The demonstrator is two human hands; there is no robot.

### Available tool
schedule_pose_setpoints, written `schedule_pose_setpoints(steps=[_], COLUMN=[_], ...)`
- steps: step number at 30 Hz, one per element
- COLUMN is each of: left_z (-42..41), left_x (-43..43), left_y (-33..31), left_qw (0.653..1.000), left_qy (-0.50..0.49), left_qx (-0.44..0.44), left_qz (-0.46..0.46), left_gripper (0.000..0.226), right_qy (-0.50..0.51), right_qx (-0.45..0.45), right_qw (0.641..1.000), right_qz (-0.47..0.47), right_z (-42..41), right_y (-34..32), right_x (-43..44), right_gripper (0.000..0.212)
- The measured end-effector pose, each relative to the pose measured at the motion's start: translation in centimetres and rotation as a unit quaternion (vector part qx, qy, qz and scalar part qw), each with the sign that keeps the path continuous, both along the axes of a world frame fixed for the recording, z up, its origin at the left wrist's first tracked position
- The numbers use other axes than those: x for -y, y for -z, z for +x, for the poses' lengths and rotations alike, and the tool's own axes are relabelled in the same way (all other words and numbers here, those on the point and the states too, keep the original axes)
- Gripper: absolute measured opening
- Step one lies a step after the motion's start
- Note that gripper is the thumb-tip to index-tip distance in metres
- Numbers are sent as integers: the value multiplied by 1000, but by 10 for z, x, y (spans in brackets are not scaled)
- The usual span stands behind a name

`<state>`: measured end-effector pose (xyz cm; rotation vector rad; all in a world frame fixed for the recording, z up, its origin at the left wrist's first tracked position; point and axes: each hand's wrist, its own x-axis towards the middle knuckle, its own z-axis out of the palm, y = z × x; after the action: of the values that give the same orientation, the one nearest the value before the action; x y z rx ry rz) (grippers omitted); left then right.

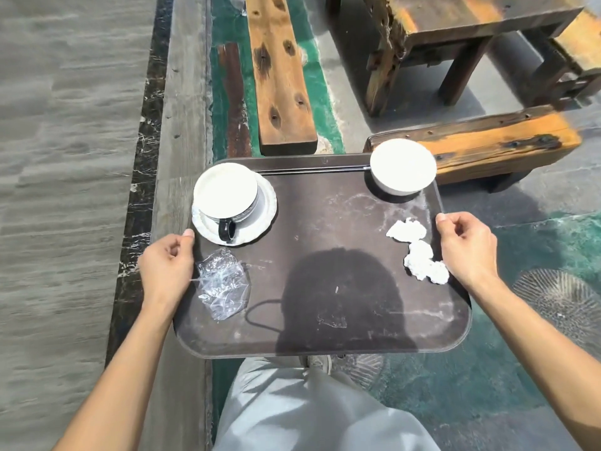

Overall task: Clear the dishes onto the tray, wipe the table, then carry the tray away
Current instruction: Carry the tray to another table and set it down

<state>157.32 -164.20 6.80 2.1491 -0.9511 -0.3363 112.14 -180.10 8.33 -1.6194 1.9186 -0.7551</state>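
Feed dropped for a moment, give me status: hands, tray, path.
Left hand and right hand grip tray edges. Cup on saucer, bowl, wrapper, tissues aboard. Wooden bench ahead right.

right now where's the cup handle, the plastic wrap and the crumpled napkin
cup handle (pixel 226 230): head view, on the dark loop over the saucer
plastic wrap (pixel 223 284): head view, middle of the clear crumple
crumpled napkin (pixel 418 250): head view, centre of the white wad

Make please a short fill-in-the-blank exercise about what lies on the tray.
1. The cup stands on a ____.
2. The cup's handle is ____ in colour.
3. Each hand, left hand and right hand, grips one side of the ____.
4. The crumpled tissue lies nearest the ____ hand.

Missing words: saucer; black; tray; right
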Motion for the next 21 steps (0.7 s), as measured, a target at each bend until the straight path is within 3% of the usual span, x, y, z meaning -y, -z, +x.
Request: schedule_pose_setpoints(steps=[21], left_z=[121], left_x=[328], left_y=[-14], left_qw=[997], left_qy=[81], left_qx=[5], left_qz=[0], left_gripper=[55], right_qy=[91], right_qx=[2], right_qw=[996], right_qz=[-19], right_z=[99], right_y=[-11], right_x=[243], right_gripper=[27])
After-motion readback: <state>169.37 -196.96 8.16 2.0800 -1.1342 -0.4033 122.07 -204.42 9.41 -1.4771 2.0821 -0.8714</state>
